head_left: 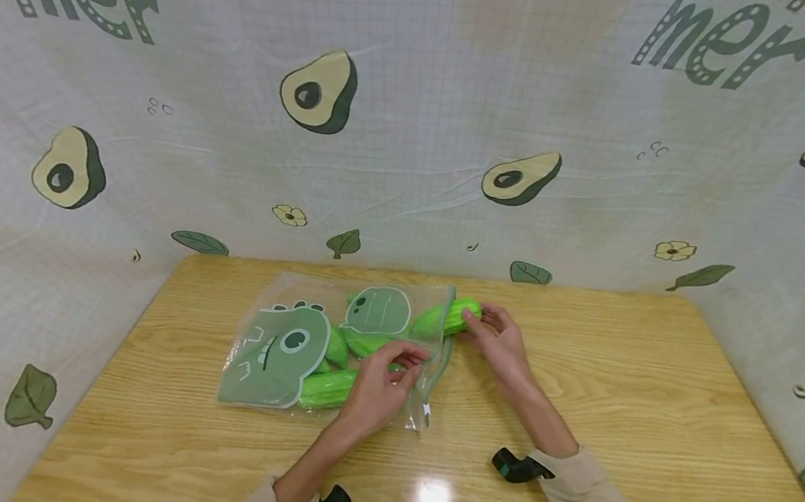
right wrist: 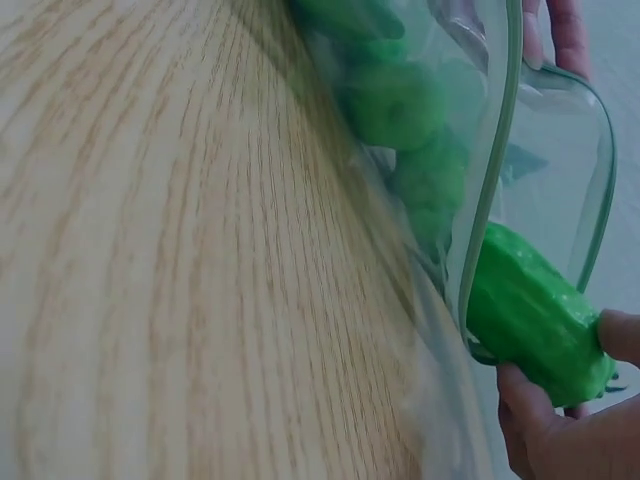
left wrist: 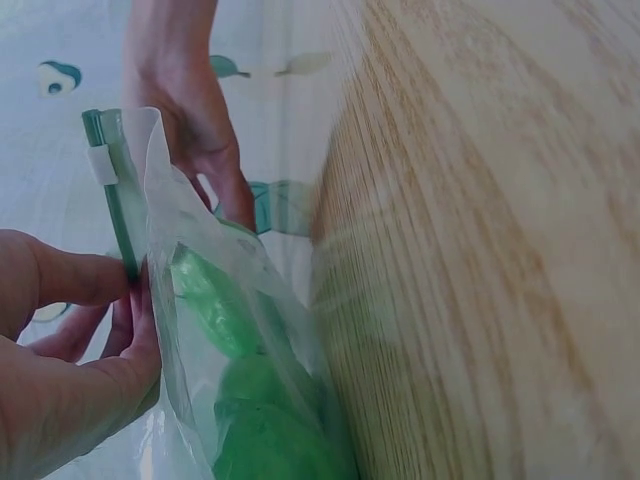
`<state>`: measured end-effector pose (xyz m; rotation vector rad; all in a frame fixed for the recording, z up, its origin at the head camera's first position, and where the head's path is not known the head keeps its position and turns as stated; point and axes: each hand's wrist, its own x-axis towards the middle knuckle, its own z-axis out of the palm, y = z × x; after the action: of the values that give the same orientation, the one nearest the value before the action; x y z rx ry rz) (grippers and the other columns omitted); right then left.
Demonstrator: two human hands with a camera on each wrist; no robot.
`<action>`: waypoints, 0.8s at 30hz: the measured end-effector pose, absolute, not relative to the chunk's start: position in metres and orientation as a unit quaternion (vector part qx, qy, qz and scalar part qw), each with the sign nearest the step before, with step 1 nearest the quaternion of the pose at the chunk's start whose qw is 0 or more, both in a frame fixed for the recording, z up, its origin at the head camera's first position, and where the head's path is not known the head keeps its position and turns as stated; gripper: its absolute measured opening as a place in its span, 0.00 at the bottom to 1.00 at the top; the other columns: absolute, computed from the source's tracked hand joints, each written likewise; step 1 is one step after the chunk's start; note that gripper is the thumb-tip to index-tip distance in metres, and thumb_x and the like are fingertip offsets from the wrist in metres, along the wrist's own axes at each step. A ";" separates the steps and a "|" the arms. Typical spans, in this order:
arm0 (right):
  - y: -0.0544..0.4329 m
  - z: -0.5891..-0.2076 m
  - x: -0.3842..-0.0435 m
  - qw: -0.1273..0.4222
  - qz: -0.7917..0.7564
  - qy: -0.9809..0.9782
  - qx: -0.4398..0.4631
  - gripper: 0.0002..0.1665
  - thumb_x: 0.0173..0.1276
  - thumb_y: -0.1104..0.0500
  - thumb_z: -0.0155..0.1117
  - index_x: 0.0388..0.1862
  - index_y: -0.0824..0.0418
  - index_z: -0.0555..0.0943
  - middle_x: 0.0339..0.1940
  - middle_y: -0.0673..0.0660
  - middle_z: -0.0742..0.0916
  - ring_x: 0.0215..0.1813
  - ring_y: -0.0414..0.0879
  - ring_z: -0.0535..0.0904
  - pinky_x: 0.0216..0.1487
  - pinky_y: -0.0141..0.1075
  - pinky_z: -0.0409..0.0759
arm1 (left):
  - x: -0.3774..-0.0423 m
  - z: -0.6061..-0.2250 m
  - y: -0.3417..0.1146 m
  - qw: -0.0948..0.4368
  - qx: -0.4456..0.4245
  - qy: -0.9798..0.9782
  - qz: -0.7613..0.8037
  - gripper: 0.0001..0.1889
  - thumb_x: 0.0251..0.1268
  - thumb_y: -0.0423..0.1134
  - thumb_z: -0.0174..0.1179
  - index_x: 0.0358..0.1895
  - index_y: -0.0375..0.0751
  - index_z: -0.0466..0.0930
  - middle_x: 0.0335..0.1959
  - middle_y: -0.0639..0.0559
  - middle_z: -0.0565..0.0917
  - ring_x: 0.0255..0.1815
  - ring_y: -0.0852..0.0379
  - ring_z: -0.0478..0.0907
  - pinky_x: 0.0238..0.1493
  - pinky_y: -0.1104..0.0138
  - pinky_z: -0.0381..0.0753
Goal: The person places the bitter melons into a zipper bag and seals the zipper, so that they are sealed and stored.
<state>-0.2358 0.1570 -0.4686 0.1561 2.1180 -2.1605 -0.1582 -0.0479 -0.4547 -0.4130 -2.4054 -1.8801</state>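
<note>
A clear zip bag (head_left: 384, 404) with green cartoon prints lies on the table, its mouth to the right. My left hand (head_left: 381, 391) pinches the near lip of its opening; in the left wrist view the left hand (left wrist: 80, 350) has thumb and fingers on the green zip strip, below the white slider (left wrist: 102, 165). My right hand (head_left: 504, 347) holds the outer end of a ridged green cucumber-like vegetable (head_left: 466, 313). That vegetable (right wrist: 535, 310) lies partly through the bag's parted mouth, its inner part behind the plastic. Several other green vegetables (head_left: 328, 388) are inside the bag.
The wooden table (head_left: 622, 370) extends to both sides of the bag. Behind it hangs a pale cloth (head_left: 419, 119) printed with avocados and leaves. Black wrist-worn devices (head_left: 519, 466) sit at both of my sleeves.
</note>
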 end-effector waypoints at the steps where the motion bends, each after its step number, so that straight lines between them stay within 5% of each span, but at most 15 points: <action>1: 0.157 -0.469 -0.236 0.055 -0.713 0.697 0.049 0.37 0.78 0.52 0.63 0.75 0.69 0.62 0.70 0.67 0.71 0.60 0.50 0.78 0.64 0.38 0.80 | -0.158 -0.455 -0.048 0.031 -0.135 -0.780 -0.610 0.09 0.70 0.22 0.60 0.48 0.34 0.84 0.45 0.43 0.86 0.48 0.47 0.82 0.50 0.59 0.86; 24: 0.149 -0.472 -0.235 0.062 -0.722 0.687 0.050 0.38 0.77 0.54 0.64 0.76 0.70 0.63 0.70 0.67 0.71 0.65 0.52 0.74 0.67 0.37 0.77 | -0.158 -0.455 -0.050 0.029 -0.142 -0.780 -0.608 0.09 0.69 0.22 0.60 0.48 0.34 0.84 0.45 0.43 0.85 0.47 0.47 0.81 0.48 0.63 0.87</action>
<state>-0.2354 0.1490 -0.4723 0.1525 2.0776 -2.1823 -0.1583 -0.0503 -0.4547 -0.4373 -2.4071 -1.8757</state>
